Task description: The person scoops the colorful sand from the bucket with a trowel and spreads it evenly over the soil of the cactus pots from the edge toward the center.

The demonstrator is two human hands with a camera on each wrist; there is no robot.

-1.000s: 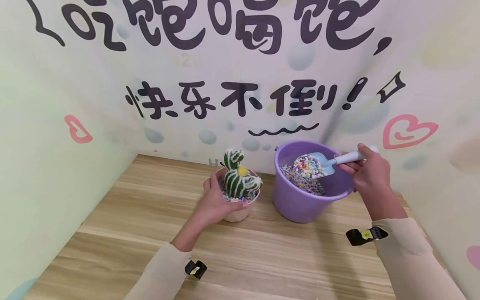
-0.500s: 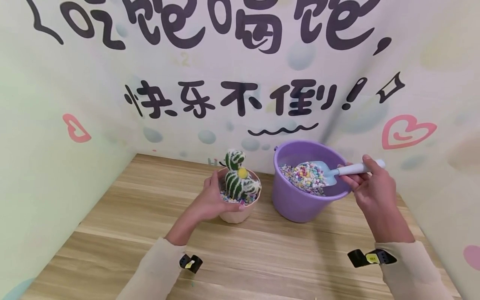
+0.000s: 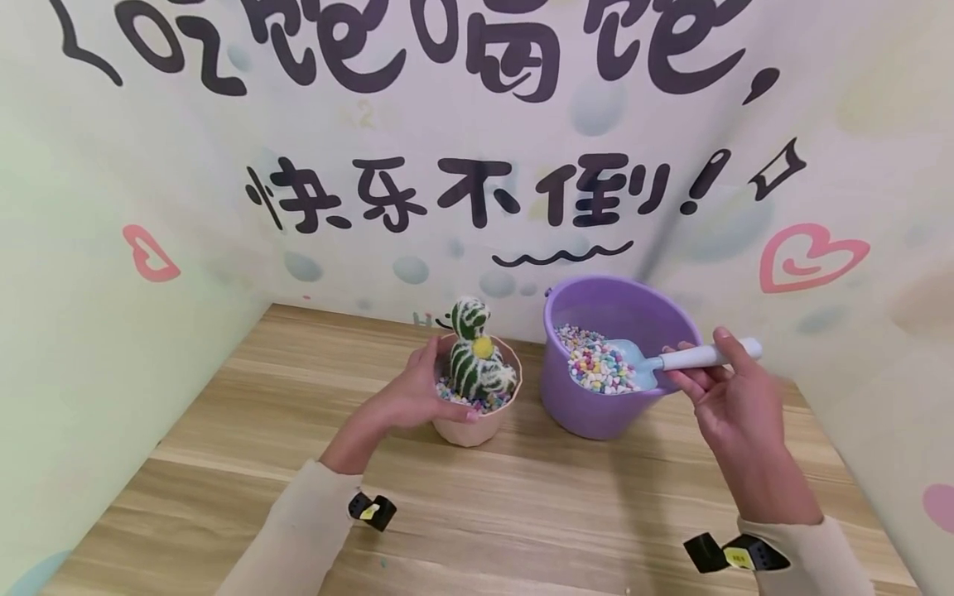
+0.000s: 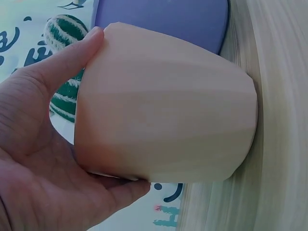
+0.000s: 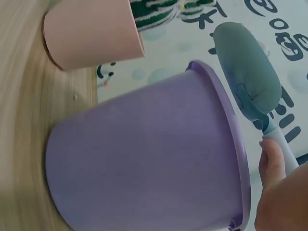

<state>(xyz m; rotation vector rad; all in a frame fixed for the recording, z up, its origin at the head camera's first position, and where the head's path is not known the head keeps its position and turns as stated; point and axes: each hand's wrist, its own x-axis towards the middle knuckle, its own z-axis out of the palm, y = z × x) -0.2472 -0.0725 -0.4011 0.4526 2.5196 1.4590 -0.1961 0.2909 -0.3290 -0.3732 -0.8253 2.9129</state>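
My left hand [image 3: 406, 389] grips the rim of a pale pink flowerpot [image 4: 168, 106], thumb on the near side and fingers round the far left. A plush-looking green cactus [image 3: 471, 356] with white stripes and a yellow pompom stands in colourful pebbles [image 3: 484, 402] inside the pot. My right hand [image 3: 738, 406] holds a garden scoop by its white handle [image 3: 701, 356]. Its light blue blade [image 5: 248, 67] is heaped with multicoloured pebbles [image 3: 602, 369] and is above the bucket's rim in the right wrist view. The purple bucket [image 5: 144, 154] contains more pebbles [image 3: 577, 338].
Pot and bucket stand side by side on a wood-grain table [image 3: 477, 530], near its back edge. A printed white backdrop [image 3: 462, 124] with black lettering rises right behind them. A pale wall [image 3: 67, 348] borders the table at left. Tiny specks lie on the tabletop.
My right hand has brought the loaded scoop toward me, from over the bucket's middle to its front rim. My left hand has kept its grip on the flowerpot, shifting only slightly.
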